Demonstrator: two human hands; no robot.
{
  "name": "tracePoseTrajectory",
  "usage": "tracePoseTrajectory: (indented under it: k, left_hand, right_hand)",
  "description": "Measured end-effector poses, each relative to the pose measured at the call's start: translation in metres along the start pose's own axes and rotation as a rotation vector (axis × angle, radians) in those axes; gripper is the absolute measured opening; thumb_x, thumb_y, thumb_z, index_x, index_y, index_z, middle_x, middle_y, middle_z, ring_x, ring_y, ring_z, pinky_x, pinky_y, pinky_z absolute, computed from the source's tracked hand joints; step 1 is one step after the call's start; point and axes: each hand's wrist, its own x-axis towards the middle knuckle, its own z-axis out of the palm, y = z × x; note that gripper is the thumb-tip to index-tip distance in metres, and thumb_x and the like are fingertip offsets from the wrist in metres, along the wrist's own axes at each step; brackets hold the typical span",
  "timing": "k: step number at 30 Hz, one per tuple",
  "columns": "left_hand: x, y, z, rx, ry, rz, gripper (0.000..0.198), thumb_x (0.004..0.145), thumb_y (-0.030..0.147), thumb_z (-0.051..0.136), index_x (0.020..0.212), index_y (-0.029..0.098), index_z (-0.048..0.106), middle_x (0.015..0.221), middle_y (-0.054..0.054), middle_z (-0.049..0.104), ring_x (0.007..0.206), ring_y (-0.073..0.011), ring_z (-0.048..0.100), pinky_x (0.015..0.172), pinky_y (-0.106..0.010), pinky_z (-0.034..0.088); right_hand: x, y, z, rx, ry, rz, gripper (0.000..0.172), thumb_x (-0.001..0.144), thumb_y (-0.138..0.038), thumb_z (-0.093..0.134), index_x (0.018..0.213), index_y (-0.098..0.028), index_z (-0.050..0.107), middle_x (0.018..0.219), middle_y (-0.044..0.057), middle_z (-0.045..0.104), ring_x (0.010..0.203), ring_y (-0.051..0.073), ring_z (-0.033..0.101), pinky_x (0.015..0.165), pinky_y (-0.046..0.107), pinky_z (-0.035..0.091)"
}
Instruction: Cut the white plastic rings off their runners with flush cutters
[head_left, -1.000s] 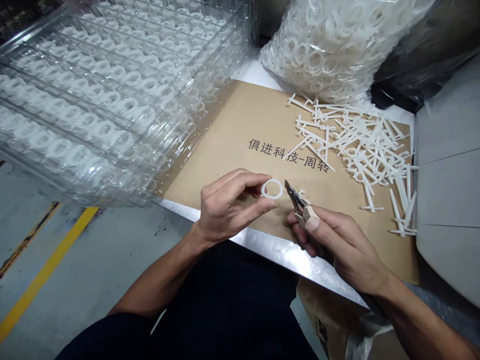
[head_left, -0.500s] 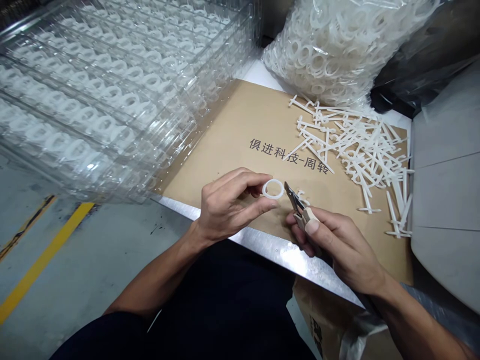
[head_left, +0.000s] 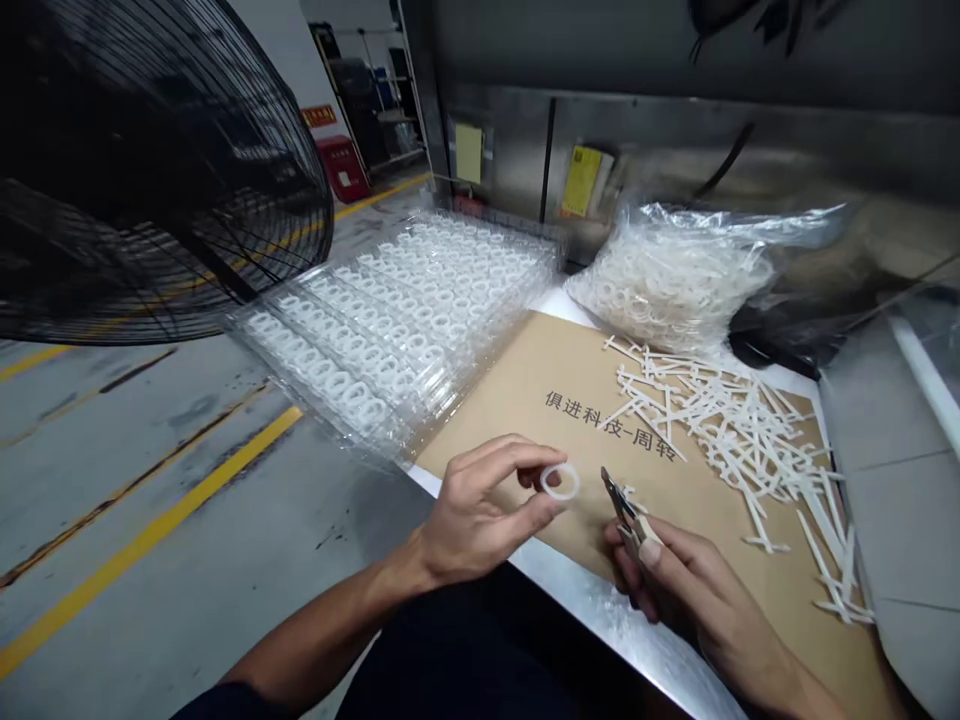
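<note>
Between thumb and fingers, my left hand [head_left: 491, 510] pinches a translucent white plastic ring [head_left: 576, 484] by its left side, above the front edge of the brown cardboard [head_left: 495, 400]. Cutting nippers [head_left: 622, 505] with metal jaws and a pale handle are in the closed grip of my right hand [head_left: 686, 580]. Their tip points up and left, a short gap to the right of the ring. A small white scrap [head_left: 631, 496] lies on the cardboard just behind the nippers. White plastic sprues [head_left: 739, 425] are heaped further right.
Clear plastic trays [head_left: 450, 385] filled with rows of white rings stand left of the cardboard. A clear bag of rings [head_left: 660, 275] sits at the back. A large fan [head_left: 187, 180] is at upper left. A grey panel [head_left: 900, 480] bounds the right side.
My view has tilted up and shifted left, bringing the fan and back wall into sight. The ring has tilted slightly, and the gap between it and the nippers is a little wider.
</note>
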Motion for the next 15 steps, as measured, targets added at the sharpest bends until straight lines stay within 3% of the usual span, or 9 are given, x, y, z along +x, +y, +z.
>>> tracePoseTrajectory:
  k: [4, 7, 11, 15]
  left_hand:
    - [0.013, 0.026, -0.049, -0.09, -0.014, -0.143, 0.032, 0.086, 0.011, 0.079, 0.117, 0.021, 0.078, 0.091, -0.007, 0.077, 0.076, -0.0142, 0.074, 0.068, -0.023, 0.063]
    - [0.042, 0.027, -0.09, -0.074, -0.009, -0.211, 0.031, 0.086, 0.012, 0.081, 0.115, 0.022, 0.081, 0.092, -0.007, 0.078, 0.078, -0.0139, 0.076, 0.069, -0.02, 0.065]
    - [0.111, -0.006, -0.127, 0.049, -0.009, -0.231, 0.031, 0.085, 0.023, 0.083, 0.116, 0.02, 0.081, 0.093, -0.009, 0.079, 0.076, -0.0152, 0.074, 0.067, -0.025, 0.063]
    - [0.196, -0.069, -0.133, 0.356, -0.063, -0.175, 0.033, 0.09, 0.028, 0.074, 0.12, 0.016, 0.08, 0.092, -0.008, 0.078, 0.074, -0.014, 0.068, 0.068, -0.026, 0.054]
  right_hand:
    - [0.0, -0.001, 0.004, 0.021, 0.025, 0.0, 0.058, 0.099, -0.071, 0.053, 0.075, -0.019, 0.056, 0.074, 0.001, 0.051, 0.063, 0.016, 0.046, 0.061, 0.031, 0.036]
    - [0.001, 0.002, 0.006, 0.04, 0.031, -0.002, 0.059, 0.097, -0.074, 0.054, 0.075, -0.019, 0.055, 0.073, 0.0, 0.05, 0.062, 0.016, 0.046, 0.06, 0.031, 0.036]
    - [0.003, 0.007, 0.007, 0.064, 0.037, 0.005, 0.059, 0.095, -0.076, 0.056, 0.076, -0.019, 0.055, 0.073, 0.0, 0.049, 0.062, 0.015, 0.045, 0.059, 0.03, 0.036]
    - [0.004, 0.008, 0.007, 0.076, 0.031, 0.011, 0.063, 0.093, -0.078, 0.057, 0.084, -0.016, 0.064, 0.072, -0.001, 0.049, 0.061, 0.015, 0.046, 0.059, 0.029, 0.036]
